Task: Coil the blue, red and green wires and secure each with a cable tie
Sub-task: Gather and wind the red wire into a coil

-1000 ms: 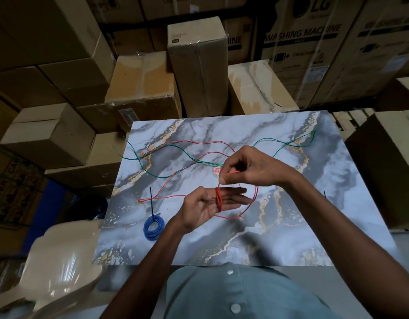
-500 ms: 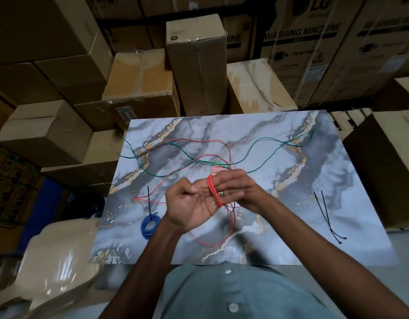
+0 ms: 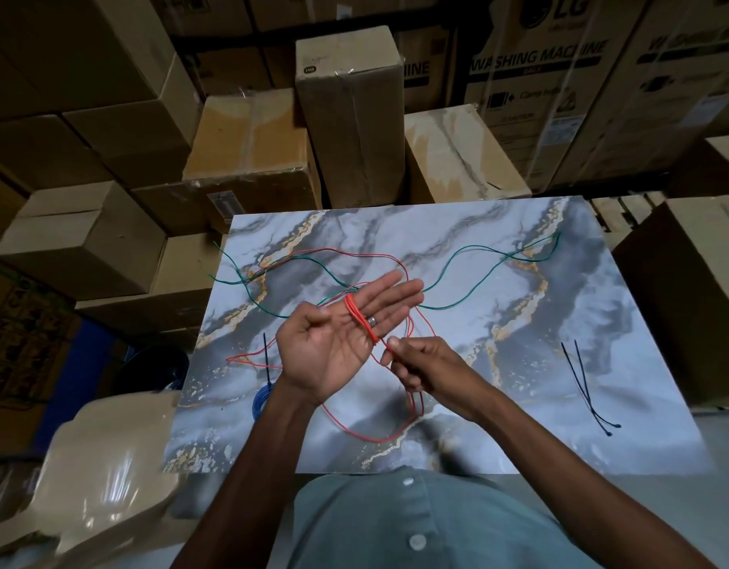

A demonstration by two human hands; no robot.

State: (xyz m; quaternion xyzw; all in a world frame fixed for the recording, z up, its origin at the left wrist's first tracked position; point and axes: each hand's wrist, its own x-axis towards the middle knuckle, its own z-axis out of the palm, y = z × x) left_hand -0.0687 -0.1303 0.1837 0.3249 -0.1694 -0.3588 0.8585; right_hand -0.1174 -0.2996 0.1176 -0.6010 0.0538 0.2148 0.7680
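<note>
My left hand (image 3: 334,338) is palm up over the marble table (image 3: 518,330), fingers stretched out, with several turns of the red wire (image 3: 357,320) wound round them. My right hand (image 3: 422,365) sits just right of it and pinches the red strand that leaves the coil. The loose rest of the red wire loops on the table toward me and to the far left. The green wire (image 3: 473,262) lies uncoiled across the far half of the table. The blue wire (image 3: 259,401) is a small coil by my left forearm, with a black cable tie (image 3: 267,359) sticking out of it.
Two loose black cable ties (image 3: 586,388) lie crossed at the table's right side. Cardboard boxes (image 3: 350,129) are stacked behind and on both sides of the table. A beige plastic chair (image 3: 108,466) stands at the lower left.
My left hand has opened flat, palm up. My right hand has moved from over the left fingers down toward me, drawing the red strand along.
</note>
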